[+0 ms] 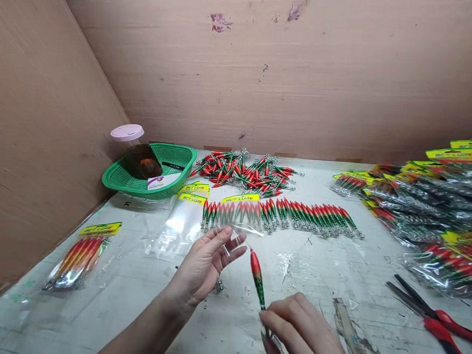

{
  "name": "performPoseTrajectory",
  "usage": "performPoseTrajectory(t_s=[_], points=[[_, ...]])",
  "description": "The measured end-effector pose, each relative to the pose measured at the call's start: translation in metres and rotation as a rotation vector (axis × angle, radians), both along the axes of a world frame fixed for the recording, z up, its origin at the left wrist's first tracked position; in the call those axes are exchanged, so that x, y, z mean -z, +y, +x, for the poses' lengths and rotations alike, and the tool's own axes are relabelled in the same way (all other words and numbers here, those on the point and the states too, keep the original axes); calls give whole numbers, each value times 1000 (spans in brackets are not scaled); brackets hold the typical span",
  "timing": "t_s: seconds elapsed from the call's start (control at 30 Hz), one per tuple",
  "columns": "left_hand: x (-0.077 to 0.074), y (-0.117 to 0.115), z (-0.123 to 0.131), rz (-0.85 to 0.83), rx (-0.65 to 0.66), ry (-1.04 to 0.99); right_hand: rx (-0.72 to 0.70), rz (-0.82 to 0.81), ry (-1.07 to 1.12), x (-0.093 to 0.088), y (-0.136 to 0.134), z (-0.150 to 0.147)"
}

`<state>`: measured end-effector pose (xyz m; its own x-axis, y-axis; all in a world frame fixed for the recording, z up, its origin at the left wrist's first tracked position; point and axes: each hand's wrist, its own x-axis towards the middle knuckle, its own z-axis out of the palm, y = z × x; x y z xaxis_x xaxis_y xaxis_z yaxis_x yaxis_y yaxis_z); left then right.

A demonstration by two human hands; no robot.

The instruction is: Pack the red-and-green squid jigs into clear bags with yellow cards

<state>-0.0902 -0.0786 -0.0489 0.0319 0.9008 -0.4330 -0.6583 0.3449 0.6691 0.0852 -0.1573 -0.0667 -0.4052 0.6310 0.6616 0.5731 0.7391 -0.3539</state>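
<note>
A clear plastic bag (241,228) with a yellow header reading BCT LURE is pinched at its near edge by my left hand (208,264). My right hand (306,333) grips a red and green fishing lure (257,273) near its hook end. The lure is upright and slightly tilted, its red tip close to the left fingertips and apart from the bag. Beyond the bag a row of similar lures (310,214) lies side by side, partly seen through the plastic. More bags (184,222) with yellow headers are stacked to the left.
A heap of loose lures (244,172) lies at the back. Packed lure bags (420,200) pile up on the right, near red-handled scissors (439,323). At left are a green basket (110,181) holding a lidded cup (142,159), and a filled bag (83,255).
</note>
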Motion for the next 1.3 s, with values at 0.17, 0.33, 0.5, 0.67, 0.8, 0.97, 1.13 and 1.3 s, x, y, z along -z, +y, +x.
performPoseTrajectory(t_s=[0.17,0.33,0.5,0.67,0.8,0.97,1.13,1.3], points=[[5,-10,2,38,307,-14,82,121,-201,-2,17,6],[9,-12,0,-5,429,-49,79,154,-269,0,18,5],[13,-11,-4,35,410,-3,78,197,-242,2,21,8],[15,-11,-4,65,322,24,25,116,-176,-7,22,16],[16,-8,-7,35,150,26,-56,-28,-109,-18,17,31],[15,-5,-9,-26,84,-25,-54,-51,-135,-23,15,47],[15,-5,-8,-53,51,-53,-74,-75,-134,-29,15,50],[15,-5,-8,-3,69,-31,-125,-133,-154,-35,15,52]])
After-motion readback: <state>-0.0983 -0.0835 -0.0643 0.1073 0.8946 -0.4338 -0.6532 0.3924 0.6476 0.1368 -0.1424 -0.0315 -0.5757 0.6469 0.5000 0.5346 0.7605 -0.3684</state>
